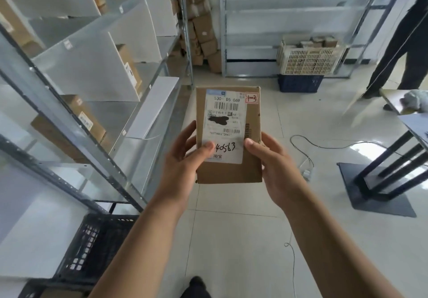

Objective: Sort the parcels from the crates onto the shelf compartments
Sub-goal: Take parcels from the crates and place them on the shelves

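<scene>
A flat brown cardboard parcel (252, 121) with a white shipping label is held up in front of me, label facing the camera. My left hand (185, 158) grips its left edge, thumb pressed on the label's lower left. On the parcel's right edge, my right hand (275, 161) holds it with the thumb on the front. The metal shelf (76, 121) with white dividers runs along my left; several compartments hold brown boxes (83, 117). A black crate (99, 244) sits on the floor at lower left, under the shelf's end.
A cream crate (308, 60) of parcels is stacked on a blue crate (300, 83) by the far shelf. Cardboard boxes (203, 33) pile in the corner. A person's legs (403, 50) stand at the right. A black-legged table (393, 170) and a floor cable (301, 154) lie right.
</scene>
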